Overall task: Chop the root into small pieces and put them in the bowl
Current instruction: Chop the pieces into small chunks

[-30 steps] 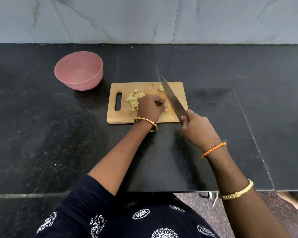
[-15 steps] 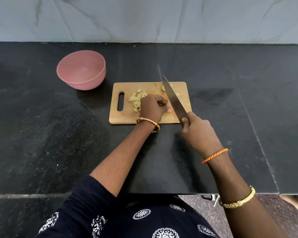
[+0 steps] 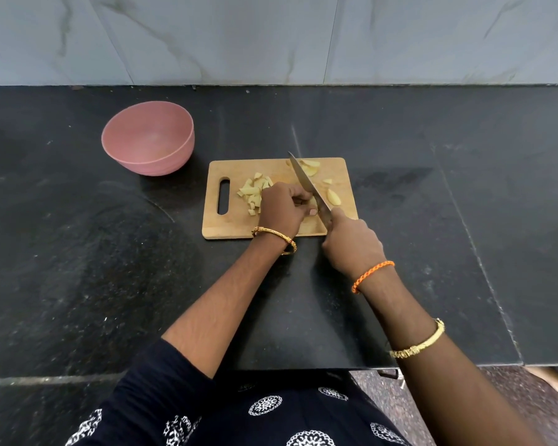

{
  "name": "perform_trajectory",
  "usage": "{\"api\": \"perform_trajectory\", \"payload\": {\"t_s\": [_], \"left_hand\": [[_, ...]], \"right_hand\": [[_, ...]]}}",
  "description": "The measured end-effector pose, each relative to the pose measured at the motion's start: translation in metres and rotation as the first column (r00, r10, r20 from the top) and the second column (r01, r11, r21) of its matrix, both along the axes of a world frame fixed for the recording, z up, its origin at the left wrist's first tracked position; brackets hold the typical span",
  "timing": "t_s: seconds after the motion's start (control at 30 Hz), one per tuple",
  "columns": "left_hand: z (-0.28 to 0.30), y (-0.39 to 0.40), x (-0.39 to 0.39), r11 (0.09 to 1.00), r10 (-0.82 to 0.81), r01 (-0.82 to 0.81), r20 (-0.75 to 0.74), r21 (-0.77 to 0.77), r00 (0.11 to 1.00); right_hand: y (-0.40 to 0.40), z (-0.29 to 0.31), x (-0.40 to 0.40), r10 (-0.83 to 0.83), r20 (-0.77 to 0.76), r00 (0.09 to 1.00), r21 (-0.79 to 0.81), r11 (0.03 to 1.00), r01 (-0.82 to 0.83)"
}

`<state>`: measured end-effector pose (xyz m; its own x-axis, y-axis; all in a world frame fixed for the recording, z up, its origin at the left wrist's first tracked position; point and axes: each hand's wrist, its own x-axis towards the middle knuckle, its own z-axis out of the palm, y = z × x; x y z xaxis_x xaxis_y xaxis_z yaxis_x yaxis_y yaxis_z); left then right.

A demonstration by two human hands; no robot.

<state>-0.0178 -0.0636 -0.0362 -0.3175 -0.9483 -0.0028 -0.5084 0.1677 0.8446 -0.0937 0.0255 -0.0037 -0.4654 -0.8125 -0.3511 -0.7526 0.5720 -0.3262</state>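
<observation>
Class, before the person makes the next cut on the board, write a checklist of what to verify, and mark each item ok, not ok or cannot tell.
1. Right hand grips the knife handle: ok.
2. Left hand holds the root piece beside the blade, fingers curled: ok.
3. Left thumb tip clear of the blade: cannot tell, it lies very close.
4. Cutting board lies flat on the counter: ok.
5. Bowl upright, left of the board: ok.
6. Larger slices all chopped: not ok.
</observation>
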Motion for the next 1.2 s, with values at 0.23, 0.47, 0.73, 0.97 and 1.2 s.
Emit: {"api": "perform_trajectory", "payload": {"t_s": [0.23, 0.47, 0.73, 0.97, 1.2], "left_hand": [[0.000, -0.002, 0.000, 1.000, 0.017, -0.017, -0.024, 0.013, 1.000], [-0.001, -0.002, 0.002, 1.000, 0.017, -0.016, -0.034, 0.013, 0.999], [0.001, -0.001, 0.003, 1.000, 0.009, -0.009, -0.018, 0.013, 1.000], [0.001, -0.001, 0.003, 1.000, 0.022, -0.022, -0.024, 0.012, 0.999], [0.000, -0.001, 0.003, 0.999, 0.027, -0.026, -0.024, 0.024, 0.999]], "right_hand": [[0.038, -0.004, -0.002, 0.009, 0.024, 1.000, 0.033, 0.999, -0.010], [0.055, 0.011, -0.019, -0.030, 0.051, 0.998, -0.103, 0.994, 0.035], [0.023, 0.001, -0.018, 0.007, 0.063, 0.998, -0.101, 0.995, 0.000], [0.026, -0.007, -0.014, -0.003, 0.064, 0.998, -0.033, 0.999, 0.005], [0.026, -0.007, -0.015, -0.019, 0.058, 0.998, -0.052, 0.998, 0.022]]}}
